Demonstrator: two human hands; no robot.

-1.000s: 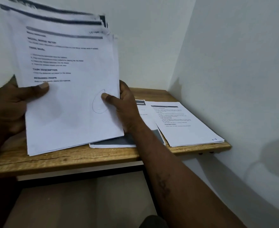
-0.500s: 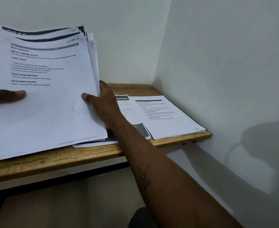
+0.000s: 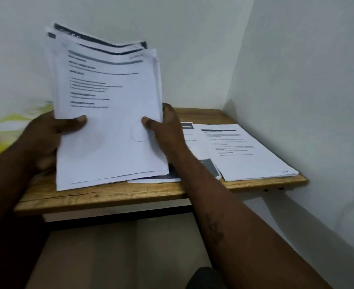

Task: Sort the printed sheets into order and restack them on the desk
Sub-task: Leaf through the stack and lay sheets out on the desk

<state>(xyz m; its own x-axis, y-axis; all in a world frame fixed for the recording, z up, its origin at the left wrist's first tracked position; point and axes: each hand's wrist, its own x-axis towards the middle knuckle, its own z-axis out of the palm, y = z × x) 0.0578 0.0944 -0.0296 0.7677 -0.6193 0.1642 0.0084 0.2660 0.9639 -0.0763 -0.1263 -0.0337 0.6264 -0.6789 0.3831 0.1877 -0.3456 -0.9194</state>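
A bundle of several printed sheets stands upright over the wooden desk, its lower edge near the desktop. My left hand grips its left side with the thumb on the front page. My right hand grips the right edge, thumb on the front beside a pen-drawn circle. A neat stack of printed sheets lies flat at the desk's right end. Another sheet with a dark band lies partly under my right forearm and the held bundle.
White walls close in behind and to the right of the small desk. Yellow and white fabric shows at the far left. The floor lies below the desk's front edge.
The view has swung left, so the held bundle now sits nearer the middle of the frame. My left thumb has slid further in on the front page. Both hands keep their grip.
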